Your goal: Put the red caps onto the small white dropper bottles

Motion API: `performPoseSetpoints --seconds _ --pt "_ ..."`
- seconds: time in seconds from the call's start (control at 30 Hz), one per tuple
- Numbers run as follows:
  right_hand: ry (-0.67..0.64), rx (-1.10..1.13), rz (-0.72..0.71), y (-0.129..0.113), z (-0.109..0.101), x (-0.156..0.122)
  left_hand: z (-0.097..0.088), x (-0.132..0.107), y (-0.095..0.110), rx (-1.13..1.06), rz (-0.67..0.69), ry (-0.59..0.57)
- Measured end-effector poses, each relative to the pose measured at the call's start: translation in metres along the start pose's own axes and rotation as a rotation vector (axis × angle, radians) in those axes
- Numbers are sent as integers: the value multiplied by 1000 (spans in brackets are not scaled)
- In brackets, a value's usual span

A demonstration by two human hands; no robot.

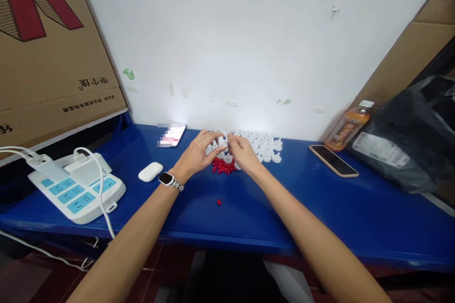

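Note:
A white round plastic cap (222, 141) is pinched between the thumb and fingers of my left hand (200, 152). The fingers of my right hand (243, 151) are closed at the cap's right side; what lies between their tips is hidden. Behind and to the right of both hands spreads a pile of white plastic caps with thin spouts (263, 143). Just below my hands lies a heap of small red pieces (222, 165), partly against the white ones. One single red piece (219, 202) sits nearer the table's front edge.
On the blue table (249, 218), a white power strip (76, 196) with cables and a white earbud case (150, 172) are to the left. A lit phone (172, 135) lies near the wall. On the right are another phone (333, 161), an orange drink bottle (346, 128) and a dark plastic bag (401, 137).

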State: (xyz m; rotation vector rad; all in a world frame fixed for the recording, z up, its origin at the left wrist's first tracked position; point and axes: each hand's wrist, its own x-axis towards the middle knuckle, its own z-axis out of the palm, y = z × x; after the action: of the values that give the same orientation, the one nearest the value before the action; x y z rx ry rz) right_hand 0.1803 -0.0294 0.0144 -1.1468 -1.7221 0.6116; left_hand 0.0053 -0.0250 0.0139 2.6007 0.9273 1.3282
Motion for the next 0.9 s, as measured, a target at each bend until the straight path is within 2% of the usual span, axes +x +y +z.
performPoseSetpoints --seconds 0.13,0.23,0.27,0.33,0.37,0.47,0.57,0.63,0.7,0.77,0.9 --pt "113 -151 -118 -6 -1 -6 12 3 6 -204 -131 55" --pt "234 -236 -181 -2 -11 -6 8 4 -4 -352 -207 147" --pt "289 -246 -162 2 -16 -6 2 3 -11 -400 -245 311" --pt "372 -280 -83 12 -28 -4 -11 -1 -28 -384 -306 488" --pt "368 -324 -60 17 -33 -3 -17 -3 -36 -327 -336 475" --pt "182 -468 -150 26 -33 -3 -23 -9 -50 -177 -378 245" --pt "-24 -559 -272 25 -17 -5 -14 -13 -49 -138 -376 40" --pt "-87 -590 -293 24 -6 -5 -7 -14 -47 -146 -377 -38" --pt "-101 -582 -277 23 -2 -4 -3 -15 -45 -147 -368 -82" --pt "-61 -525 -233 23 -3 -4 -1 -16 -43 -136 -351 -114" --pt "13 -265 -166 20 -11 -7 2 -14 -32 -99 -304 -155"
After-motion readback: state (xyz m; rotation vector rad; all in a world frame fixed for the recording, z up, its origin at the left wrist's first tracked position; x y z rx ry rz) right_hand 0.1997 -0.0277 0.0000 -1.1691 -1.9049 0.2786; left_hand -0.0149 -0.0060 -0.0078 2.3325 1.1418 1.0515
